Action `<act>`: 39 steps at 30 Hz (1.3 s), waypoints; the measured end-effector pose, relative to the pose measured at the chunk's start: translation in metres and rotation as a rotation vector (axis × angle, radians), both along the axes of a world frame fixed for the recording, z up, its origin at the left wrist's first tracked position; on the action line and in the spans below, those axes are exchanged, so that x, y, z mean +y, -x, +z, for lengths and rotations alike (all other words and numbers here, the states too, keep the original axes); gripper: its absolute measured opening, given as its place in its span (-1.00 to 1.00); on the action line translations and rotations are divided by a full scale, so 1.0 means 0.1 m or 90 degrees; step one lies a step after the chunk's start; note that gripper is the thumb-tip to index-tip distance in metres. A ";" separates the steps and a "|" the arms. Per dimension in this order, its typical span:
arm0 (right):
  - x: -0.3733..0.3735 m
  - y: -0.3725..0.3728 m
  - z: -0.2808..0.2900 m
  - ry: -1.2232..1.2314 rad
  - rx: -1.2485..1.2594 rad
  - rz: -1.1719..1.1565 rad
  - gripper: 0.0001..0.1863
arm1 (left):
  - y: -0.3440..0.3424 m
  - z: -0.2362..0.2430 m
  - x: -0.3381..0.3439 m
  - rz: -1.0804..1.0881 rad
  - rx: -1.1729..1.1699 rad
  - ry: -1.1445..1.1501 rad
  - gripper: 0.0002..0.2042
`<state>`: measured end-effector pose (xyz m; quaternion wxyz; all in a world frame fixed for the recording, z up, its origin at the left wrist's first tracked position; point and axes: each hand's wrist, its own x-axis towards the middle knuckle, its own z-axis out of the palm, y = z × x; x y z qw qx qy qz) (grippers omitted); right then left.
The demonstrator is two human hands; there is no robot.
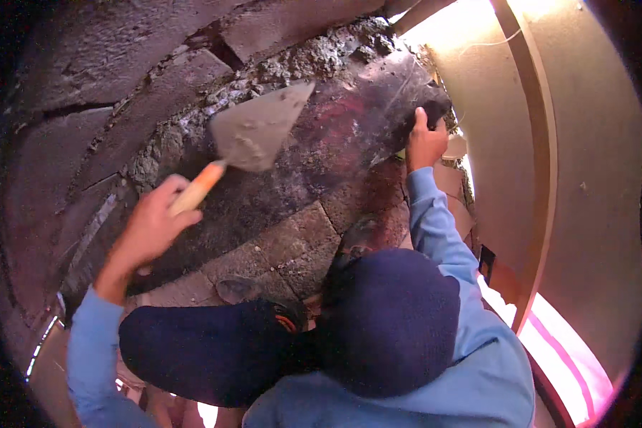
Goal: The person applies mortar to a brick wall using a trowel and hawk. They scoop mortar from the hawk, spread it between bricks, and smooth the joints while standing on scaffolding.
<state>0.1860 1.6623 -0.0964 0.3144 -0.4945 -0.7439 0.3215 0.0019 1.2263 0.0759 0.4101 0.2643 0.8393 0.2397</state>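
My left hand is closed round the pale and orange handle of a pointed trowel. Smears of grey mortar cling to its blade, which is held over a dark, dusty sheet-like surface. Along the far edge of that surface runs a rough band of grey mortar. My right hand, thumb raised, is closed at the surface's far right end against a dark lump. What that lump is I cannot make out, and the fingers behind it are partly hidden.
Large brown blocks with open joints rise beyond the mortar and on the left. A pale panel with a wooden batten stands close on the right. Brick paving lies before my bent knees.
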 end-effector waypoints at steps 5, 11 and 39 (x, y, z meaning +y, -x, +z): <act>0.12 0.01 0.12 0.061 -0.046 -0.086 -0.50 | -0.23 -0.22 1.25 0.129 -0.330 0.018 -0.73; 0.39 -0.14 0.07 -0.017 -0.044 -0.076 -0.48 | -0.55 -0.59 2.31 0.191 -0.466 -0.111 -0.71; 1.65 1.01 -0.53 -0.032 -0.301 0.356 -0.69 | -0.96 -0.85 2.44 0.448 -0.609 -0.267 -0.73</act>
